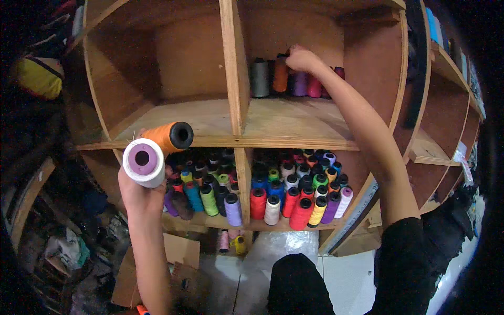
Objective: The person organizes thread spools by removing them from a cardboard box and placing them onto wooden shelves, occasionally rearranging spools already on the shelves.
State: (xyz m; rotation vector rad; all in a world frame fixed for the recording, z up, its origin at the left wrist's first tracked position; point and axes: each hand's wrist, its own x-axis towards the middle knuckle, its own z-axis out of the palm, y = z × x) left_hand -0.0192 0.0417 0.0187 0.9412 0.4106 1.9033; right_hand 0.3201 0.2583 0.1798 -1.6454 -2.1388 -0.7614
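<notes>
My left hand (144, 195) is raised before the left side of the shelf, closed around a white thread spool (144, 171) with a purple core. An orange thread spool (161, 136) on a black core is held along with it, lying behind and above the white one. My right hand (303, 59) reaches into the upper right compartment, its fingers closed at the top of a darker orange spool (280, 76), which leans slightly. A grey spool (260, 79) stands left of it. To its right are a purple spool (300, 84) and a pink spool (314, 86), partly behind my forearm.
The wooden shelf (184, 140) has a central upright (231, 58). Below, several coloured spools, including a red one (301, 214) and a lavender one (232, 209), crowd the lower compartments. A cardboard box (181, 249) and clear plastic wrap (283, 245) lie beneath.
</notes>
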